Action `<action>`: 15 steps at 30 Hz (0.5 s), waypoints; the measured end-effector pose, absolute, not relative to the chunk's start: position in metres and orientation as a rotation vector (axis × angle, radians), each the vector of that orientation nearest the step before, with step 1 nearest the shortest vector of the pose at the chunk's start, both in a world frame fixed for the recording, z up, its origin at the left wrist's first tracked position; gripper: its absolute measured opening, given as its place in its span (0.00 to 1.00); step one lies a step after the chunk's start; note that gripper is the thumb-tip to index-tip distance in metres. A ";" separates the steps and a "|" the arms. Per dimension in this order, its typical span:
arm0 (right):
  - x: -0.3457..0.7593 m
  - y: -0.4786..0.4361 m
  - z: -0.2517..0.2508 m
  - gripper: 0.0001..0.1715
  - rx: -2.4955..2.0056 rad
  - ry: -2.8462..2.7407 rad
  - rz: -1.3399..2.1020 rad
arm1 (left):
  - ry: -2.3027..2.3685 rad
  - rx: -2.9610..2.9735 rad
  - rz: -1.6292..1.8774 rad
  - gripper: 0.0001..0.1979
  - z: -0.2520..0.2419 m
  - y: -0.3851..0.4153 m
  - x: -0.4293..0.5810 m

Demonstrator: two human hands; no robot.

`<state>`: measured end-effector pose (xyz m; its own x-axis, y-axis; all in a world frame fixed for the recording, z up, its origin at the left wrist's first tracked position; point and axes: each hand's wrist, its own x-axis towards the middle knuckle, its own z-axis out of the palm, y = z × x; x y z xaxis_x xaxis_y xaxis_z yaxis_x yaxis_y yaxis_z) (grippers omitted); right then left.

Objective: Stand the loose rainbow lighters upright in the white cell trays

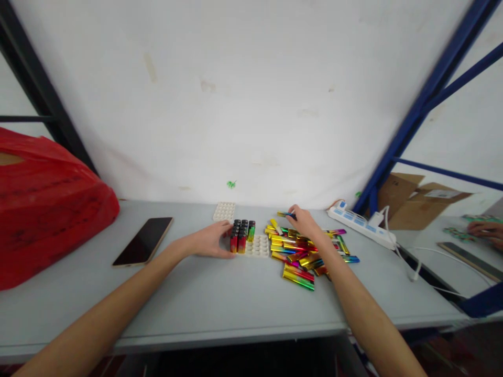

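Note:
A white tray [261,247] with round holes lies on the grey table [220,298]. Several shiny rainbow-coloured tubes [241,234] with black tops stand in its left part. My left hand [212,240] rests against the tray's left side, fingers curled around the standing tubes. To the right lies a loose pile of the same tubes [301,256]. My right hand [304,222] hovers over the far side of the pile and pinches one tube [286,214] between the fingertips.
A second white tray [224,211] lies behind by the wall. A dark phone [143,241] lies at the left, beside a red plastic bag [47,204]. A white power strip [361,224] with cables sits at the right. Another person's hand [485,230] shows at the far right.

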<state>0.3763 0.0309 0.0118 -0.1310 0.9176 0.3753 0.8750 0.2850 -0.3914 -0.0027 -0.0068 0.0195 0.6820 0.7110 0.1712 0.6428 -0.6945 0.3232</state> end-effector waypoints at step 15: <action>0.312 0.001 0.033 0.37 -0.846 -1.348 1.202 | 1.092 2.649 0.395 0.31 0.019 -0.007 -0.002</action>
<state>0.3120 0.0007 0.0331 -0.1574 0.9540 0.2550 -0.1445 0.2332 -0.9616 -0.0024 -0.0067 0.0192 0.6828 0.7144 0.1533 0.6471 -0.6887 0.3271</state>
